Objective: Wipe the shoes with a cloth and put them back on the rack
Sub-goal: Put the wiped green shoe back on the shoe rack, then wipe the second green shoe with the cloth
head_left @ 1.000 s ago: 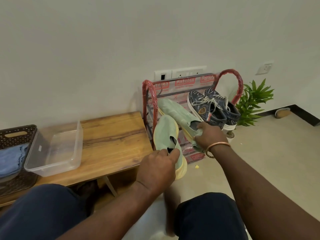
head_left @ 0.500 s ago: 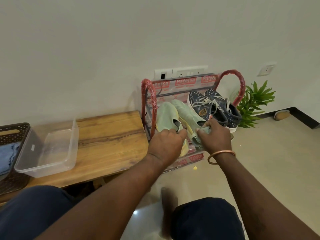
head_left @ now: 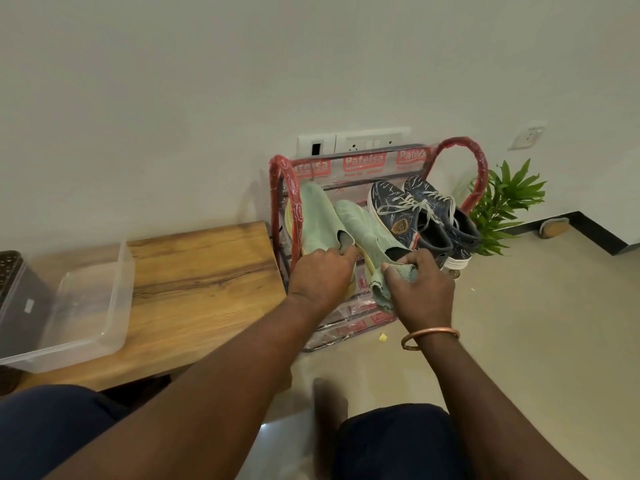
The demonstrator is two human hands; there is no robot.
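The left hand point(head_left: 320, 275) has its grip closed on the heel collar of the outer mint slip-on point(head_left: 313, 216), forefinger at the opening. The right hand point(head_left: 420, 289) is bunched round a pale green cloth point(head_left: 379, 289) and rests against the heel of the inner mint slip-on point(head_left: 367, 226). Both shoes lie toe-up on the sloping top tier of the shoe rack point(head_left: 479, 164), side by side and touching. The likeliest slip, as I judge it, is at release: the tier is wrapped in glossy printed plastic, so a heel let go before it seats could slide down toward the floor point(head_left: 536, 306). The outer shoe also sits hard against the red post and may wedge crooked there. The cloth's loose tail hangs below the right hand and could catch on a lower bar, or be left tucked under the heel. A careless nudge rightward would crowd the navy lace-up sneakers point(head_left: 412, 216) just beside. The slip-ons look like soft knit fabric, low and rounded, with pale yellow soles. The cloth is limp, nubbly towelling. The sneakers are stiffer patterned canvas with white laces. The rack is bent tube in crinkled red wrap. Beside it stands a smooth wood-grain worktop point(head_left: 197, 271) carrying a clear, rigid plastic tub point(head_left: 90, 306).
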